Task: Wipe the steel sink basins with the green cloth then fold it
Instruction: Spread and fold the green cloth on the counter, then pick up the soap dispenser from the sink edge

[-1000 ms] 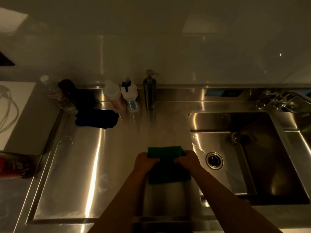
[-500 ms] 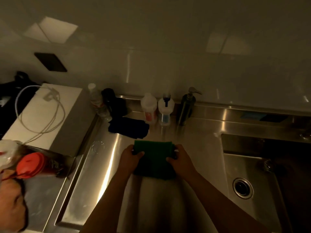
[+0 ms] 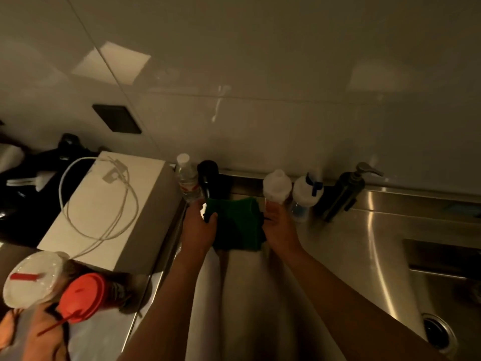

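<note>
Two-handedly holding, with left hand (image 3: 199, 227) fingers (image 3: 211, 218) clenching one edge, the green cloth (image 3: 239, 225), right hand (image 3: 279, 225) clenching the other, at the back of the worktop (image 3: 338, 243); risking toppling the white bottle (image 3: 277, 187) just behind by pushing back too far.

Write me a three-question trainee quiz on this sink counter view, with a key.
1. True or false: the left hand and the right hand both hold the green cloth.
2. What lies on top of the white box? A) a white cable B) a folded towel C) a dinner plate
3. Fill the gap: the sink drain shows in the lower ____ corner of the view.

Key: 1 true; 2 A; 3 right.
</note>
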Available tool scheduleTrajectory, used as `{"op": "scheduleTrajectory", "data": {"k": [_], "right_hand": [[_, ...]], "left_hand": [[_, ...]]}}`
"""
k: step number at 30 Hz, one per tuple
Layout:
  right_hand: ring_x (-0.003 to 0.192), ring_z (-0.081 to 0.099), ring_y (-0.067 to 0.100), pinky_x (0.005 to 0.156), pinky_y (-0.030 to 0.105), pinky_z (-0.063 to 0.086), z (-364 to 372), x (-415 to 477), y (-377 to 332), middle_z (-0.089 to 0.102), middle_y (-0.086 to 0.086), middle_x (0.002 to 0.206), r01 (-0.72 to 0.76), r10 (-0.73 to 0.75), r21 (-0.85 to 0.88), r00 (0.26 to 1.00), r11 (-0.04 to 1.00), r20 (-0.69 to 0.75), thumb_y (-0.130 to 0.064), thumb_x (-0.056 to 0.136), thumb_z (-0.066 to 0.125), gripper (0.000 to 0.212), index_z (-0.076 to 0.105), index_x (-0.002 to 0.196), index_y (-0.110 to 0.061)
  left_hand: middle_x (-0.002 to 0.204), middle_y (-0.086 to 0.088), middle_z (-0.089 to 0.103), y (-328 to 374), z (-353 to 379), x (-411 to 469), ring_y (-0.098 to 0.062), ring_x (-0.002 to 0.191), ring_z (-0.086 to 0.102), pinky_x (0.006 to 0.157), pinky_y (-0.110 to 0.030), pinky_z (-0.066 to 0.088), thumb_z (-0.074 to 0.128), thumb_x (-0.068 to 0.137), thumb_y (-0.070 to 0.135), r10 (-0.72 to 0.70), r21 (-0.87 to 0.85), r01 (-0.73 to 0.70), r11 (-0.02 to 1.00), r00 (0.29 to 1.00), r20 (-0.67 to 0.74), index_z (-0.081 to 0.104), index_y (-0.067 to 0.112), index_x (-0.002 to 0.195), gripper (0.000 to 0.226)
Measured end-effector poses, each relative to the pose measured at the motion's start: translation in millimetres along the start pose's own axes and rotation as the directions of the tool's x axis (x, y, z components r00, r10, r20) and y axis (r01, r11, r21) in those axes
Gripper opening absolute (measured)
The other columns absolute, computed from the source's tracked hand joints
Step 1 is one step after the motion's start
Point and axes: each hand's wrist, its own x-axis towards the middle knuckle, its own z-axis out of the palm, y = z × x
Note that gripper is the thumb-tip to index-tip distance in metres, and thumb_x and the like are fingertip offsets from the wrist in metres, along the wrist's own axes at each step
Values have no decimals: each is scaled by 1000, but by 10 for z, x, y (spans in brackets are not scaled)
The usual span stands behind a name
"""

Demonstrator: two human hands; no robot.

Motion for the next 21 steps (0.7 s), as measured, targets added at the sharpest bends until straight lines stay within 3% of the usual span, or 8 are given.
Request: {"op": "scheduleTrajectory", "data": {"k": [3,5,7,10,13,16,21], "right_hand": [[104,65,18,81,18,52,-17,-120,144,65,-4,110,-57,57,-33,998,998,5,3,93,57,34,57,121,-18],[98,63,15,71,11,44,-39,-209,244,62,-11,102,-102,101,-103,995,989,-15,-1,93,57,29,57,111,-24],[94,63,15,72,18,47,-79,-273,318,64,-8,99,-126,122,-125,992,984,-42,-5,94,56,24,59,104,-26],[97,63,13,86,31,54,-183,-349,320,65,-6,107,-146,133,-140,987,979,-93,-12,97,57,23,59,108,-32],[98,60,9,82,23,49,-334,-418,266,62,-6,114,-117,97,-148,986,982,-135,-11,97,57,28,59,120,-27],[94,61,5,72,18,47,-500,-445,143,63,-6,112,-90,69,-131,985,987,-157,-12,98,57,30,59,126,-24],[76,65,-7,56,7,48,-887,-616,-38,66,-14,94,-17,9,-41,979,999,-203,-13,96,61,29,62,107,-40]], "left_hand": [[133,-12,61,-117,-20,-78,-27,122,58,101,-34,44,68,94,12,34,12,-34,999,999,8,59,12,136,43],[135,-13,60,-208,-59,-143,-28,123,58,104,-40,47,67,96,14,-7,-7,7,1000,1000,8,59,11,137,42],[134,-13,61,-274,-100,-185,-29,122,59,101,-39,47,68,96,12,-34,-22,34,999,999,-6,60,10,135,40],[129,-10,64,-264,-132,-210,-27,117,61,91,-32,43,67,96,12,-19,-39,18,999,999,-26,63,11,131,35],[128,-5,65,-146,-133,-255,-21,116,61,93,-36,49,65,98,19,50,-44,-50,998,999,-5,64,17,129,31],[126,3,63,47,-109,-275,-13,114,60,92,-31,49,64,99,22,142,-53,-140,989,989,29,65,23,127,28],[117,6,64,415,-4,-430,-8,106,59,82,-13,40,65,97,19,217,-29,-217,976,976,-2,67,22,123,26]]}}
